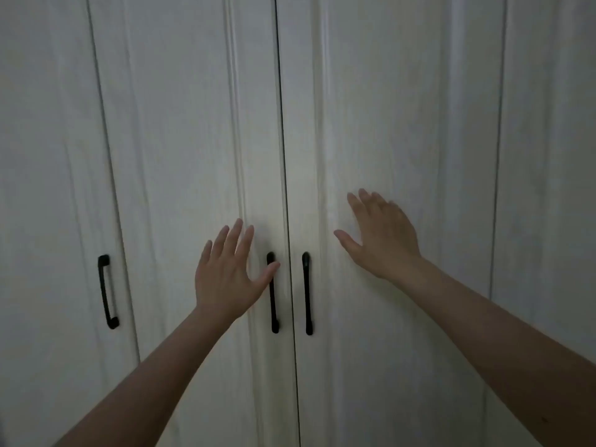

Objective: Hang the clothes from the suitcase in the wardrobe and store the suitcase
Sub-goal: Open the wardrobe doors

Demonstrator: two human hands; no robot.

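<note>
Your forearms reach in from the lower corners, bare and outstretched. Your left hand (225,272) is spread, fingers splayed, palm toward the left door (180,156), its thumb crossing the top of the left handle (273,293) without closing on it. Your right hand (382,235) is likewise released and flat, held over the right door (403,124) above and to the side of the right handle (307,293). Whether either palm touches the panel, you cannot tell.

Both doors of the wardrobe (548,156) are shut, meeting at a thin dark seam. Neither suitcase nor clothes are in view.

If you mean to open, curl your fingers behind each bar and pull both evenly outward, stepping back so the doors clear you. If you are pressing them closed, push near the seam.

White and matt, the doors show faint wood grain and shallow moulded frames. Slim black bars serve as handles, bowed and rounded at the ends; a third handle (108,291) sits on the neighbouring door.
</note>
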